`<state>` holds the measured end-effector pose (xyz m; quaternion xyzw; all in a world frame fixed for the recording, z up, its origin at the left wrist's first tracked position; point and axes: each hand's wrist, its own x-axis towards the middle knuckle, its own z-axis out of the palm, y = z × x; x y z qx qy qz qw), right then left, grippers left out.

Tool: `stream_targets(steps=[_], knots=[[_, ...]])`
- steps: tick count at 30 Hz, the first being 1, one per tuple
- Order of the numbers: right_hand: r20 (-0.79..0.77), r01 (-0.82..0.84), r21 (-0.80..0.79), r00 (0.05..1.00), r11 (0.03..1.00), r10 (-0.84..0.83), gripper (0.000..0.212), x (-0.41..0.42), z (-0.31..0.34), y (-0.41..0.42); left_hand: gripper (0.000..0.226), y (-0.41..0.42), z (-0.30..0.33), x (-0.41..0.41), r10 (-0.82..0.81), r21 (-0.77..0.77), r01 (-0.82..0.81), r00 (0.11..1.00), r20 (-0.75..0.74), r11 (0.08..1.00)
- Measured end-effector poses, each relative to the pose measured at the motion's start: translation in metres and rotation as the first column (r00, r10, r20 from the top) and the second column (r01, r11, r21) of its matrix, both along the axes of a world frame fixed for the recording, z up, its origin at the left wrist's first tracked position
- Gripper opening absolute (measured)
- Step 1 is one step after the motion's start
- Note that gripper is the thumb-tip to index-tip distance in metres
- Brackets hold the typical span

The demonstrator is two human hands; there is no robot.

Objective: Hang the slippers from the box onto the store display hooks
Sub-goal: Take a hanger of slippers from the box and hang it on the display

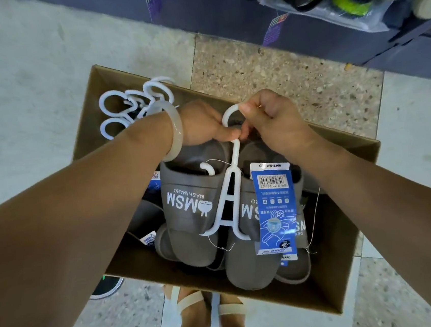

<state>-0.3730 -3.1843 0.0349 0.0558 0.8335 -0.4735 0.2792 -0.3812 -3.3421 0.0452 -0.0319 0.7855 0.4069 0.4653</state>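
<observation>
Slippers: a pair of grey foam slippers (187, 209) printed with white lettering is held on a white plastic hanger (231, 188) above the open brown cardboard box (353, 268).
Left hand (202, 124): fingers are pinched on the hanger's neck.
Right hand (273, 120): fingers are curled round the hanger's hook.
Tag: a blue card label (275, 207) is hung over the right slipper.
Box contents: more grey slippers and white hooks (128, 106) are seen inside.
</observation>
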Motion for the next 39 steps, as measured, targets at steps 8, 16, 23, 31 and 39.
stream_targets(steps=[8, 16, 23, 31, 39], knots=[[0.246, -0.190, 0.004, 0.952, 0.982, 0.183, 0.026, 0.007, 0.052, 0.011, 0.016, -0.008, 0.032, 0.016, 0.028, 0.043, -0.027, 1.000, -0.008, 0.999], [0.069, -0.141, -0.023, 0.987, 0.990, 0.143, 0.032, -0.017, 0.180, 0.001, 0.024, -0.018, 0.160, -0.015, 0.020, 0.068, -0.006, 0.977, -0.210, 0.998], [-0.142, -0.132, 0.063, 0.980, 0.989, 0.140, 0.032, -0.024, 0.358, 0.020, 0.039, -0.002, 0.342, -0.022, -0.084, -0.017, 0.087, 0.865, -0.495, 0.996], [-0.364, -0.038, 0.161, 0.927, 0.986, 0.096, 0.038, -0.001, 0.584, 0.062, 0.029, 0.043, 0.563, -0.013, -0.155, -0.053, 0.166, 0.692, -0.705, 0.985], [-0.590, 0.018, 0.214, 0.800, 0.977, 0.114, 0.037, 0.022, 0.768, 0.080, 0.040, 0.061, 0.751, -0.002, -0.181, -0.091, 0.202, 0.489, -0.853, 0.975]])
